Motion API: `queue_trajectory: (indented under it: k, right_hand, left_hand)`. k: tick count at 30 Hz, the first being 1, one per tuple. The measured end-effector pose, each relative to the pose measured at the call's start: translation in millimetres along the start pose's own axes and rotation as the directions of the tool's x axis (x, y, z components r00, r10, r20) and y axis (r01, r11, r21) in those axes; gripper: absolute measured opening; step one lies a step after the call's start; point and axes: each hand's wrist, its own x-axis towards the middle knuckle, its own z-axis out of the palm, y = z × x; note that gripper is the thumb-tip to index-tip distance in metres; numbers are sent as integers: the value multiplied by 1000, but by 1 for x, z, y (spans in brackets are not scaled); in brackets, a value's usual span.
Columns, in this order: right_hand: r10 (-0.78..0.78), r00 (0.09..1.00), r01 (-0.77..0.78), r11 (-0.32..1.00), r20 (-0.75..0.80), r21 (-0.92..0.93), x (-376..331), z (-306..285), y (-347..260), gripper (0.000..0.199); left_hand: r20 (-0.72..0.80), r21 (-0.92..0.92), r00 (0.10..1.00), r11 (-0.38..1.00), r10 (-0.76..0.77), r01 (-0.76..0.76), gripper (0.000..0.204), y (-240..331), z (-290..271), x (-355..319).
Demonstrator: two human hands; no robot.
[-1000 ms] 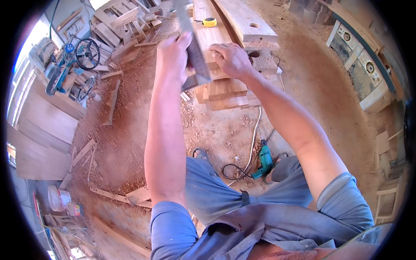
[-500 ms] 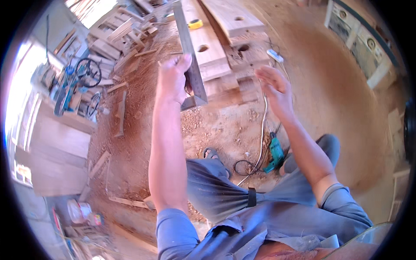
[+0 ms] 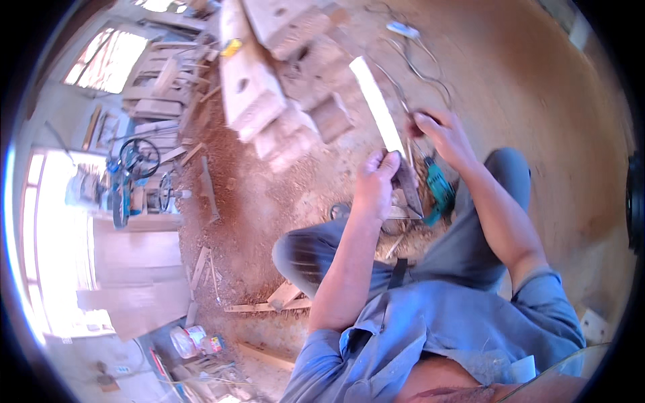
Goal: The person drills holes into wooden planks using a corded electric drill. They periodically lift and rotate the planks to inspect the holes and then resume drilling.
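Observation:
My left hand is closed round a metal carpenter's square, with the thumb pressed on its blade. The long blade points up and away and glares white, while the corner of the square hangs low beside my knee. To its right, my right hand is raised with its fingers curled together, apart from the square. Whatever those fingertips pinch, if anything, is too blurred to name. Below the right hand, a green power drill lies on the floor between my legs.
Thick wooden boards with holes lie stacked ahead, with a yellow tape measure on top. A white power strip and its cords rest on the floor beyond. At left stand a machine with handwheels and leaning panels. Shavings cover the floor.
The square and my left hand have come nearer and to the right, away from the boards. My right hand has curled its fingers. The view has turned to the right.

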Motion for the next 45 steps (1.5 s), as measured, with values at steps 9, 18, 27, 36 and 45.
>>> queue_trajectory:
  k: [9,18,27,36,45]
  right_hand:
    - [-209,964,174,964,-167,-200,-15,-61,-28,27]
    - [210,927,-344,808,-311,-478,-34,-115,30,44]
    - [327,938,-162,116,-116,-980,-86,-120,143,30]
    - [883,141,51,445,447,-894,-186,-43,331,25]
    - [409,-507,-464,612,759,-640,-212,24,342,27]
  left_hand:
    - [-151,233,989,972,12,24,30,-23,-41,-43]
    - [-149,878,978,475,148,62,30,10,-88,-51]
    - [42,971,993,240,-114,-13,23,-9,-153,-2]
    - [-128,984,991,122,-45,132,25,-13,-176,7]
    - [-218,962,970,141,-111,233,26,1,-200,28]
